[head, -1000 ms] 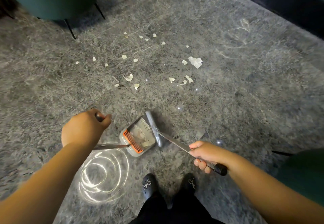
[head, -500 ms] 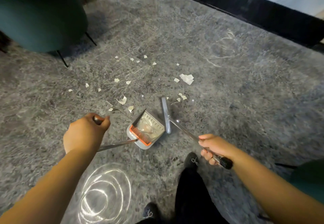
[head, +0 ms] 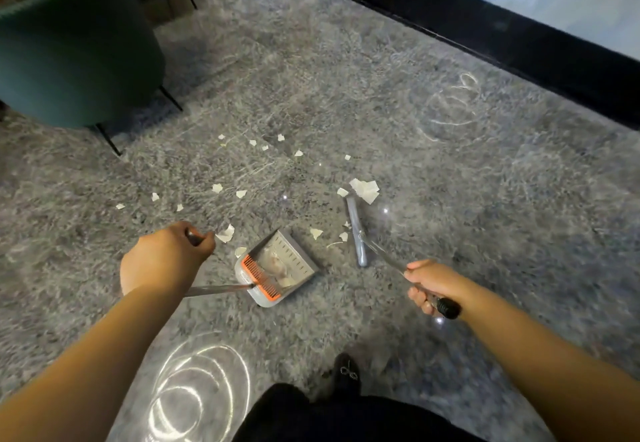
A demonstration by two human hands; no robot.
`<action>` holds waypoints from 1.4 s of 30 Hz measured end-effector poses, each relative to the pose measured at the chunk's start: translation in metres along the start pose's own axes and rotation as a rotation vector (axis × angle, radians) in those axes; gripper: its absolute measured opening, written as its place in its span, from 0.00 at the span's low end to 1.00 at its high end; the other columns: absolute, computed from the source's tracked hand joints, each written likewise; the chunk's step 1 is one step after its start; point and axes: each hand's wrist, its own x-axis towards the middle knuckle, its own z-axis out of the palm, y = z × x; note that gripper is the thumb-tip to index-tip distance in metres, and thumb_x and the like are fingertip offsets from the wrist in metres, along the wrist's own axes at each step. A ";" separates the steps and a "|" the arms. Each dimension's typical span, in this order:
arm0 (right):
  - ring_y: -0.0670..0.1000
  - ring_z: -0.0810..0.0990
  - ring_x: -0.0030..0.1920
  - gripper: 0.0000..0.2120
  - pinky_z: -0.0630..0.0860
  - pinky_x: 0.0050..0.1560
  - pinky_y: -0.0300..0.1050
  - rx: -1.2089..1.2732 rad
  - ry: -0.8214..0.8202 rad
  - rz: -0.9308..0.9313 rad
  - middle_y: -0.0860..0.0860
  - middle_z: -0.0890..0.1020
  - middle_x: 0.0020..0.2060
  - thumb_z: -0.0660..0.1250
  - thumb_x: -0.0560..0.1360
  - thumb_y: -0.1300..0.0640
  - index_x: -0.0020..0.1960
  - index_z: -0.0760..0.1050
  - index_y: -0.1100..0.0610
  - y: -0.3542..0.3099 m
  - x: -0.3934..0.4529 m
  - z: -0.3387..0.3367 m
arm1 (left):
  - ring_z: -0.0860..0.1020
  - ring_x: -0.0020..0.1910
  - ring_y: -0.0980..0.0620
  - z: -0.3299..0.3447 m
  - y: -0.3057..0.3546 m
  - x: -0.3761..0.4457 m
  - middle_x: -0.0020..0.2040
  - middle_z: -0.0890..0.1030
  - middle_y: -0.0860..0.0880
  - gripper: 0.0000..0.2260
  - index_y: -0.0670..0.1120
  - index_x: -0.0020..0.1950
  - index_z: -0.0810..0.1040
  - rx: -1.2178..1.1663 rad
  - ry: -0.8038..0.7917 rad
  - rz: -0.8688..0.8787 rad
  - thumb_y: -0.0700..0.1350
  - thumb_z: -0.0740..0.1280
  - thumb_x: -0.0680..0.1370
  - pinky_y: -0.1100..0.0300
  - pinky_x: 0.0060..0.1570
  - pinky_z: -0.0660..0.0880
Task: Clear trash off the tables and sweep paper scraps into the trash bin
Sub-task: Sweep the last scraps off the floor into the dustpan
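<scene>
While the left hand (head: 162, 258) grips the dustpan (head: 277, 268) handle, arm extended, the right hand (head: 433, 282) clasps the broom (head: 356, 230) handle beside scraps (head: 363, 190).

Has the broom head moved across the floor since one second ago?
Yes. The broom head has gone forward, away from the dustpan, and now reaches the large paper scrap it sat well short of earlier.

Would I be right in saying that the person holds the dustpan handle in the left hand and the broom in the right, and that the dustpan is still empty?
Not quite. The left hand does grip the dustpan handle and the right hand the broom, but the head view shows pale scraps already lying in the dustpan, so it is not empty.
</scene>
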 end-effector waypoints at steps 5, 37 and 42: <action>0.47 0.67 0.17 0.16 0.63 0.20 0.33 -0.036 0.073 0.039 0.57 0.70 0.28 0.57 0.82 0.62 0.69 0.64 0.56 -0.032 0.037 -0.017 | 0.74 0.34 0.45 0.000 0.031 0.047 0.32 0.76 0.50 0.15 0.51 0.40 0.78 0.090 -0.015 0.096 0.62 0.65 0.76 0.58 0.35 0.68; 0.47 0.71 0.24 0.20 0.68 0.24 0.37 -0.364 -0.256 0.100 0.55 0.75 0.34 0.59 0.80 0.59 0.71 0.66 0.54 -0.177 0.111 0.100 | 0.73 0.33 0.48 0.017 0.111 0.258 0.31 0.73 0.53 0.17 0.51 0.37 0.73 0.217 -0.141 0.339 0.62 0.65 0.77 0.60 0.31 0.64; 0.46 0.70 0.22 0.17 0.67 0.23 0.36 -0.336 -0.210 0.065 0.56 0.74 0.32 0.58 0.81 0.59 0.69 0.67 0.59 -0.196 0.113 0.074 | 0.74 0.33 0.47 0.012 0.115 0.260 0.31 0.76 0.51 0.17 0.49 0.37 0.75 0.133 -0.132 0.242 0.60 0.67 0.76 0.60 0.32 0.66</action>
